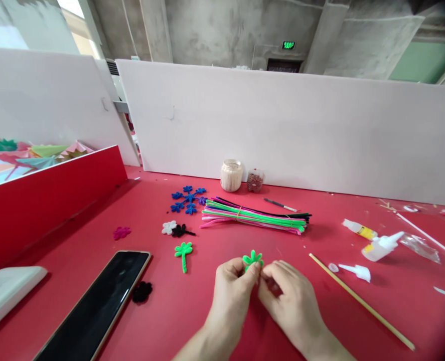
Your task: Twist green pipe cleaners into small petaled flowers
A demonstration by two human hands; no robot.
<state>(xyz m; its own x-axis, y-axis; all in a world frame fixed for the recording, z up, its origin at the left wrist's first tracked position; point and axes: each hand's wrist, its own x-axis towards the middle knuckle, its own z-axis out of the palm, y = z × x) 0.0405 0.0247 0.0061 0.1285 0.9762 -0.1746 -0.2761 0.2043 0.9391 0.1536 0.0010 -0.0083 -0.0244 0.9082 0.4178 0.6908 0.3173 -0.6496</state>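
Note:
Between my two hands is a green pipe-cleaner flower (253,257), its looped petals pointing up and away from me. My left hand (233,291) pinches it between thumb and forefinger. Closed at the flower's right lower side, my right hand (292,291) has its fingertips against it; the lower part is hidden by the fingers. A finished-looking green flower with a twisted stem (183,253) lies to the left. Beyond the hands is a banded bundle of pipe cleaners (260,216) in green, pink, black and white.
Blue (189,198), white (169,227), black (142,292) and magenta (122,232) flowers lie leftward, near a phone (98,306). Glue bottles (381,246), a nozzle cap (357,272) and a wooden stick (361,301) lie right. Two jars (232,176) stand before a white partition (282,125).

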